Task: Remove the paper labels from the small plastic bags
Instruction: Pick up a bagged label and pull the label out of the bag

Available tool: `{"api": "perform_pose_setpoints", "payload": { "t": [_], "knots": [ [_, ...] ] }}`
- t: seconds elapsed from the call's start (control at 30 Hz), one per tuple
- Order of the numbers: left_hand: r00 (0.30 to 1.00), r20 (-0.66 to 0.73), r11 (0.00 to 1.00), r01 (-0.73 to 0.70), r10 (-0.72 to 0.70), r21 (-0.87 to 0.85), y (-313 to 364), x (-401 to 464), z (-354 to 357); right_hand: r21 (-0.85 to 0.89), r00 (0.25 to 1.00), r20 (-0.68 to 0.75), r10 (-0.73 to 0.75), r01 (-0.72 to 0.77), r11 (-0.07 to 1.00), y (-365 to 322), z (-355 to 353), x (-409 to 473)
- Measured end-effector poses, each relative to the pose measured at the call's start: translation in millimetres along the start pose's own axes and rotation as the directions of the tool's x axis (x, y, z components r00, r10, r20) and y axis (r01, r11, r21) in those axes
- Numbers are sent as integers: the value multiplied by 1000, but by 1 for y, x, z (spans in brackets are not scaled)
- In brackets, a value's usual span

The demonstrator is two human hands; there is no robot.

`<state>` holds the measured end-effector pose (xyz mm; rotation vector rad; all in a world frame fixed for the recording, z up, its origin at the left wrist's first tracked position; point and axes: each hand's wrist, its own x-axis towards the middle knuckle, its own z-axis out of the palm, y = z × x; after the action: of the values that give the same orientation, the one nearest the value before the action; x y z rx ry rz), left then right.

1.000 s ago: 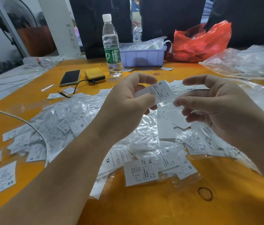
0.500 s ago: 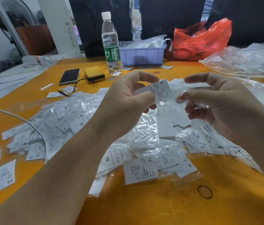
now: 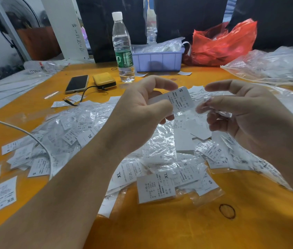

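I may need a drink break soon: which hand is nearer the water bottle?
Left. The left hand, pinching the S label, sits just in front of the water bottle; the right hand is farther off to the right.

A single head-worn wide-angle camera looks forward and down, close over the left hand (image 3: 138, 112) and right hand (image 3: 246, 119), the orange table (image 3: 160, 230) stretching beyond their fingertips.

Clear plastic water bottle (image 3: 123, 51) left of lilac plastic bin (image 3: 158, 60); black phone (image 3: 77, 83), yellow box (image 3: 104, 80) before bottle (phone leftmost); crumpled red plastic bag (image 3: 223, 44) right of bin.
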<state>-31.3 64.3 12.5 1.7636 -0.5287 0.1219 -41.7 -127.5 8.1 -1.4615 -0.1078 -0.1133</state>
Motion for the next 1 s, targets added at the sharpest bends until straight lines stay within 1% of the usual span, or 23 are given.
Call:
{"api": "perform_pose_setpoints", "payload": {
  "t": [0.57,0.73,0.87,1.0],
  "knots": [
    [999,50,999,0,-2,38,2,-1,1,23,999,23,39,-40,999,1,0,2],
    [998,60,997,23,-27,67,2,-1,0,81,997,65,36,-41,996,0,1,1],
    [997,66,996,30,-36,83,2,-2,1,89,993,111,29,-39,995,-2,1,-1],
    [996,76,996,36,-42,85,2,-2,1,90,991,126,44,-56,994,-2,2,-2]
  ]
}}
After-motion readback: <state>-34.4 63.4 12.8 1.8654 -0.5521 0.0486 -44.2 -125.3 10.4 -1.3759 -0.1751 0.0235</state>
